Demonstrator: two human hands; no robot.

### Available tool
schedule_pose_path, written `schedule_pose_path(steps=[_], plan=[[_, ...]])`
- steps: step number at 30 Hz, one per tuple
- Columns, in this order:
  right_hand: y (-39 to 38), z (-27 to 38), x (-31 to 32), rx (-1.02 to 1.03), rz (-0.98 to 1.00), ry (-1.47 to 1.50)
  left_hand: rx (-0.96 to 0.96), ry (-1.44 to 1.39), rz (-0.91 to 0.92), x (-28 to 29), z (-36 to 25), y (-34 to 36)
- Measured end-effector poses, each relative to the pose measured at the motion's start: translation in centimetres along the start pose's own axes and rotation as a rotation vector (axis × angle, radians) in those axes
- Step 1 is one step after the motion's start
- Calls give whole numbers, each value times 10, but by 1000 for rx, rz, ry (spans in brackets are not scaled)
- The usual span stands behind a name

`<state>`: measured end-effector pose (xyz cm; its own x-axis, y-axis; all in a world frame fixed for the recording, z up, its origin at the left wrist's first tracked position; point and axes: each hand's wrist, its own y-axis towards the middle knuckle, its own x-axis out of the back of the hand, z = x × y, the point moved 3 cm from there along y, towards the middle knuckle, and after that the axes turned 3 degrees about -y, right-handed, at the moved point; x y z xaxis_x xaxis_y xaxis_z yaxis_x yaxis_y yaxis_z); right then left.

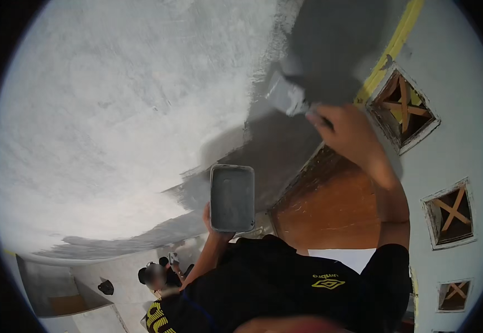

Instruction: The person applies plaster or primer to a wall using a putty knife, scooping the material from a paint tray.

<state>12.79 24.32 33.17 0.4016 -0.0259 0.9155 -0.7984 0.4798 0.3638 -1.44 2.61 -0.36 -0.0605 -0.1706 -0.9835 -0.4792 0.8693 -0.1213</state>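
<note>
My right hand is closed around the handle of a broad, flat paintbrush, its head smeared with light grey. The brush head is at a dark grey painted band on the large whitish surface; whether it touches cannot be made out. Lower down, my left hand holds a rectangular grey paint tub from its near end, with the fingers partly hidden behind it. The tub's open side faces me, and grey coats its inside.
A yellow strip runs along the painted band's right edge. The pale wall at right has square openings crossed by wooden strips. An orange-brown panel stands beyond my right arm. Another person is at the lower left, holding something pale.
</note>
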Motion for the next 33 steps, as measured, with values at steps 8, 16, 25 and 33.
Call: schedule_pose_path(steps=[8,16,25,33], plan=[[18,-2,43,205,-43,-107,56,26,40,-18,2,7],[61,15,130,203,-178,-304,76,-21,156,-33,6,10],[44,43,223,135,-793,-600,128,-37,199,-18,2,16],[-3,38,112,404,-278,-148,110,-107,192,-38,-2,10]])
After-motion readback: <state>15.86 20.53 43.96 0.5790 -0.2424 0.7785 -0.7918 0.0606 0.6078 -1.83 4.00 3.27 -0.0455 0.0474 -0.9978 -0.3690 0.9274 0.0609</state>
